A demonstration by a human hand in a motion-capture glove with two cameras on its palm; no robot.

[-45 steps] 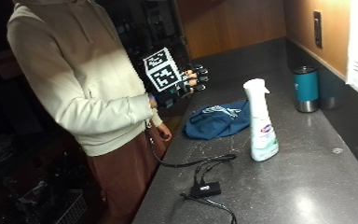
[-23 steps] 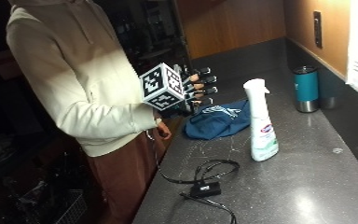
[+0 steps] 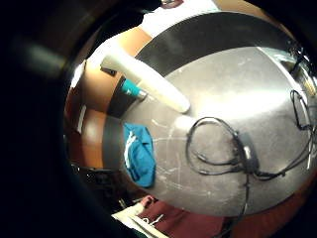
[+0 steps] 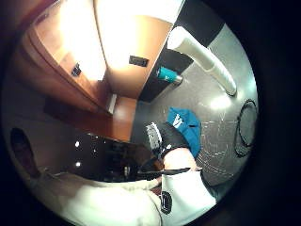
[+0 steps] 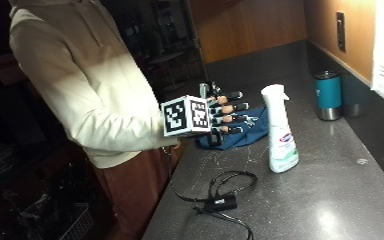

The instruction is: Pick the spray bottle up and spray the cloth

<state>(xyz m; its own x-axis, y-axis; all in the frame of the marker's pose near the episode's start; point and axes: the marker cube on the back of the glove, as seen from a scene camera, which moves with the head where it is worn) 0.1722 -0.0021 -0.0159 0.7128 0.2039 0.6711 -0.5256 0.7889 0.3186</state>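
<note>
- Outside view: the gloved right hand (image 5: 224, 114) is hovering with fingers spread, holding nothing, apart from the spray bottle (image 5: 280, 131).
- The blue cloth (image 5: 240, 134) is lying near the counter's (image 5: 338, 190) front edge.

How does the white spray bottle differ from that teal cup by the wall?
The bottle is white, taller, and narrows to a trigger head; the cup is teal with a silver base, shorter and straight-sided. The bottle stands mid-counter near the blue cloth; the cup stands close to the wall. Both are upright and untouched.
</note>
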